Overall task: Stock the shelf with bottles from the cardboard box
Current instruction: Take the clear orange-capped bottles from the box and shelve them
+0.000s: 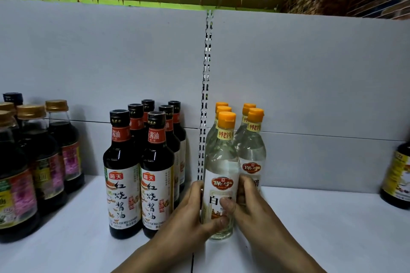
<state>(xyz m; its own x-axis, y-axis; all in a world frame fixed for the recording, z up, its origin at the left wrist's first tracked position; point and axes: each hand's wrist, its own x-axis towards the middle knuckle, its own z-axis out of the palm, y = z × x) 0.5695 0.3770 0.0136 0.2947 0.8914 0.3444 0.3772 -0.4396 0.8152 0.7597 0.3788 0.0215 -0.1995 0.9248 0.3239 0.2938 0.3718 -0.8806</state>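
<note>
White shelf [310, 228]: both hands grip upright clear bottle [220, 168].

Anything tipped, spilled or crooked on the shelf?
Nothing stands out. The dark sauce bottles and the orange-capped clear bottles stand upright in rows; no spill shows on the shelf. The left hand and right hand grip the front clear bottle, also upright.

A white shelf [310, 228] is backed by a grey panel [111, 62]; 6 dark soy sauce bottles [124, 184] with black caps are stood on it in 2 rows of 3, left of centre; just beside them, 5 clear bottles [251, 153] with orange caps are set in rows of 3 and 2, the front clear bottle [221, 162] upright; gold-capped dark bottles [51, 170] are grouped at the left edge; 1 yellow-labelled dark bottle [397, 179] is placed far right, well apart.
</note>
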